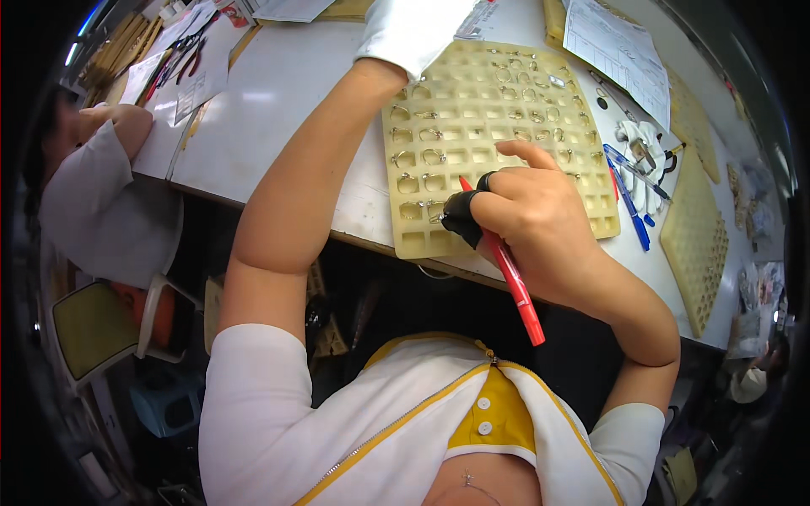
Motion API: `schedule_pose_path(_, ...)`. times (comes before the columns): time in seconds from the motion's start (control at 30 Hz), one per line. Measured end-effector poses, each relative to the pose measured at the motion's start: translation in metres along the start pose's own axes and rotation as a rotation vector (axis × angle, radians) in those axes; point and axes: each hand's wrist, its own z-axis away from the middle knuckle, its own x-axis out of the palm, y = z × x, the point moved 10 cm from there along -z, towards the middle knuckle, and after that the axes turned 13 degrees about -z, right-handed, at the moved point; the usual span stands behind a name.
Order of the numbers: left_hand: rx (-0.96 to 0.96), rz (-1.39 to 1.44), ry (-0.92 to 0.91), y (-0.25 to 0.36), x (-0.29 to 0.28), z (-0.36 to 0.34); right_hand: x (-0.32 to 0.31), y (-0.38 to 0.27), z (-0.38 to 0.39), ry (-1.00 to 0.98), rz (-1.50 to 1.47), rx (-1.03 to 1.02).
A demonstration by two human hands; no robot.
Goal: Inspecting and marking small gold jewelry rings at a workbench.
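My left hand [418, 29], in a white glove, reaches past the far edge of a yellowish tray [413, 244] with rows of square pockets. Its fingers are cut off by the picture's top edge. My right hand [540, 215] is over the tray's near half, its fingers curled around a red marker pen [516, 291] and one finger stretched out. Black covers [462, 218] wrap the thumb and a finger. Beside the thumb tip is a ring [436, 218]; I cannot tell whether it is gripped. Several rings [434, 156] stand in the tray's pockets.
Right of the tray lie blue pens [626, 198], a white glove [641, 160] and more pocketed trays [696, 240]. Printed sheets [620, 59] lie at the far right. At left, pliers [190, 59] rest on papers, and another person's sleeve [93, 190] is near the table.
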Motion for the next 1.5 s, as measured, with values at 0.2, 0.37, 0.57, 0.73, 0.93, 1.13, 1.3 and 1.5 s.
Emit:
schedule_pose_path(0.2, -0.144, 0.207, 0.037, -0.006, -0.003, 0.004, 0.017, -0.008, 0.005, -0.076, 0.101, 0.041)
schedule_pose_path(0.37, -0.031, 0.416, 0.210, -0.003, -0.022, 0.012, 0.034, -0.030, 0.007, -0.035, 0.340, -0.005)
schedule_pose_path(0.57, 0.064, -0.007, 0.168, 0.014, -0.017, 0.011, -0.007, -0.002, 0.017, 0.065, 0.205, 0.078)
schedule_pose_path(0.73, -0.203, 0.297, -0.084, 0.013, -0.002, 0.003, -0.081, 0.062, 0.060, 0.240, 0.334, 0.249)
schedule_pose_path(0.93, -0.262, 0.438, -0.257, 0.043, -0.005, 0.010, -0.093, 0.096, 0.091, 0.247, 0.401, 0.354)
schedule_pose_path(1.13, -0.258, 0.277, -0.250, 0.032, -0.006, 0.010, -0.094, 0.094, 0.080, 0.283, 0.336, 0.251)
schedule_pose_path(1.3, -0.284, 0.207, -0.311, 0.020, 0.017, 0.011, -0.078, 0.069, 0.074, 0.288, 0.060, 0.013)
schedule_pose_path(1.5, -0.284, 0.200, -0.358, 0.024, 0.025, 0.017, -0.033, 0.040, 0.068, 0.015, -0.119, -0.057)
